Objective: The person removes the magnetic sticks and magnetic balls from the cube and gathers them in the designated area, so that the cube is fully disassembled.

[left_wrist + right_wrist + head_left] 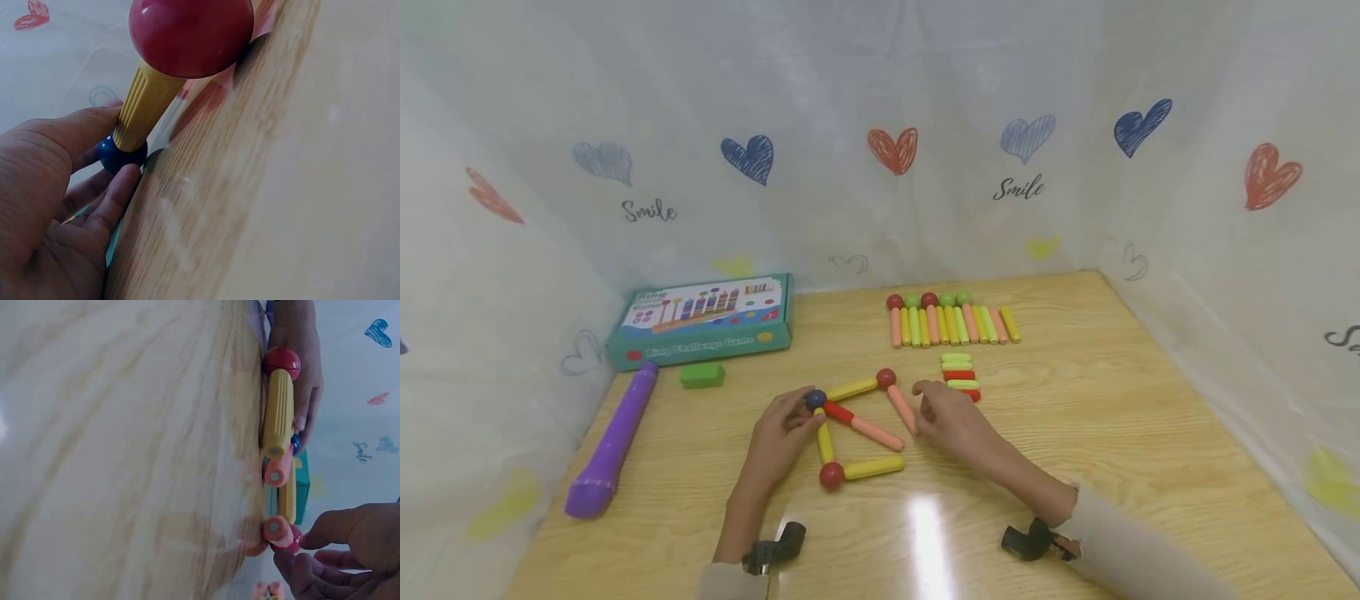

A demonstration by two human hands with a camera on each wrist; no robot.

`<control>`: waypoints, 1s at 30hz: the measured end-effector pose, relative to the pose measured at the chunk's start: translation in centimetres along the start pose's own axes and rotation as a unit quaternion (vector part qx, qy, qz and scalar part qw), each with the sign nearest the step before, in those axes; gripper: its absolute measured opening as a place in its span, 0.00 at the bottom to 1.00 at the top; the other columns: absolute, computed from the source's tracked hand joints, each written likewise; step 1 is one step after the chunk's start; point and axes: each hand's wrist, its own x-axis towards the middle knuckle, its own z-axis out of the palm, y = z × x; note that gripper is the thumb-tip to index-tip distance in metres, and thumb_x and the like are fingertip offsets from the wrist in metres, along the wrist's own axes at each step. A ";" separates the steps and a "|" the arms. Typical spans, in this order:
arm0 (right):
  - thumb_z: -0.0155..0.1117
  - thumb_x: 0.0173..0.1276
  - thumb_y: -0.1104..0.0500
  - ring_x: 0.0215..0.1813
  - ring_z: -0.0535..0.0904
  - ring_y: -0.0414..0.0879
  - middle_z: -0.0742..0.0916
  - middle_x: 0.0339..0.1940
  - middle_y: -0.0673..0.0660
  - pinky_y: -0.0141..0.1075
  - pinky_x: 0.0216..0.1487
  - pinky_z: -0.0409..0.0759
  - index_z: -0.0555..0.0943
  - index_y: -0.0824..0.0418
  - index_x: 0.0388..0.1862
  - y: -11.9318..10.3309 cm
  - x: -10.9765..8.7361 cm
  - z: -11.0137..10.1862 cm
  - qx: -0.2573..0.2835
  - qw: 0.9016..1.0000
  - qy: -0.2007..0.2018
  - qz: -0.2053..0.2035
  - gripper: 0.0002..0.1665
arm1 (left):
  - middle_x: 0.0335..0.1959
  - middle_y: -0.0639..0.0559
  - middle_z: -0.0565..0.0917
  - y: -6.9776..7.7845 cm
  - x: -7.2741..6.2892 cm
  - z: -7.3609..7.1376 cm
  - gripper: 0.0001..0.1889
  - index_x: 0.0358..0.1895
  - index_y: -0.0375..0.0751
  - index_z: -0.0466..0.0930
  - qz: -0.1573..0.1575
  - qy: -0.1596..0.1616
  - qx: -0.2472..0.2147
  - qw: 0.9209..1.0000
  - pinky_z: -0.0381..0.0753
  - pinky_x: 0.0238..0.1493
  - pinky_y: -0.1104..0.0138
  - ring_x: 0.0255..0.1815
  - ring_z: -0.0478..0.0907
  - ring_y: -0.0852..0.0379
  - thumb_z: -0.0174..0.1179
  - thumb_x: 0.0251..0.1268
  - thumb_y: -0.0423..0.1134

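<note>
My left hand (782, 437) pinches a blue ball (816, 399) at a corner of a figure of rods and balls lying on the table. Its thumb lies along the ribbed yellow rod (140, 106) joining that ball to a red ball (832, 476). A red rod (838, 412) and a pink rod (877, 434) run inward from the blue ball. Another yellow rod (852, 389) leads to a far red ball (887, 378), from which a second pink rod (902, 408) slants nearer. My right hand (958, 421) is beside that pink rod, fingers loosely bent, fingertips close to it.
Short green and red rods (957, 377) lie stacked beyond my right hand. Behind them stand a row of longer coloured rods (951, 326) and several balls (929, 299). At left are a teal game box (700, 337), a green block (702, 375) and a purple microphone-shaped object (613, 442).
</note>
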 end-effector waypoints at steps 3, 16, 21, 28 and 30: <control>0.73 0.63 0.60 0.29 0.76 0.38 0.82 0.31 0.50 0.31 0.28 0.77 0.82 0.67 0.51 -0.1 -0.3 0.0 -0.005 1.000 0.007 0.000 0.20 | 0.62 0.47 0.74 0.2 0.0 -0.2 0.28 0.69 0.47 0.74 0.006 0.001 0.002 1.000 0.80 0.56 0.64 0.55 0.78 0.50 0.68 0.67 0.43; 0.72 0.59 0.71 0.26 0.71 0.38 0.80 0.32 0.54 0.23 0.24 0.72 0.86 0.67 0.44 0.8 -0.8 0.2 -0.076 0.984 0.105 -0.122 0.13 | 0.61 0.46 0.74 0.1 0.2 0.1 0.28 0.69 0.47 0.74 0.015 0.000 0.001 1.000 0.80 0.55 0.65 0.54 0.78 0.50 0.67 0.67 0.44; 0.69 0.58 0.73 0.25 0.69 0.38 0.78 0.30 0.53 0.23 0.23 0.71 0.88 0.66 0.42 1.1 -0.9 -0.2 -0.056 0.982 0.097 -0.149 0.13 | 0.62 0.48 0.74 0.4 0.2 -0.1 0.27 0.69 0.47 0.74 0.010 0.000 0.002 1.000 0.80 0.55 0.64 0.55 0.78 0.51 0.67 0.67 0.44; 0.71 0.60 0.71 0.31 0.79 0.39 0.82 0.35 0.54 0.25 0.30 0.79 0.87 0.68 0.44 2.6 -1.2 -1.9 -0.012 0.984 0.122 -0.130 0.12 | 0.63 0.48 0.74 0.3 0.1 0.0 0.28 0.69 0.48 0.73 -0.007 -0.005 0.004 1.000 0.80 0.56 0.64 0.56 0.78 0.51 0.67 0.67 0.44; 0.72 0.60 0.71 0.31 0.80 0.41 0.82 0.36 0.55 0.27 0.29 0.80 0.87 0.69 0.44 3.4 -1.0 -2.9 -0.002 0.982 0.141 -0.124 0.12 | 0.63 0.48 0.74 0.3 0.0 0.0 0.28 0.69 0.49 0.73 -0.010 -0.005 0.003 1.000 0.80 0.56 0.64 0.56 0.78 0.51 0.67 0.67 0.44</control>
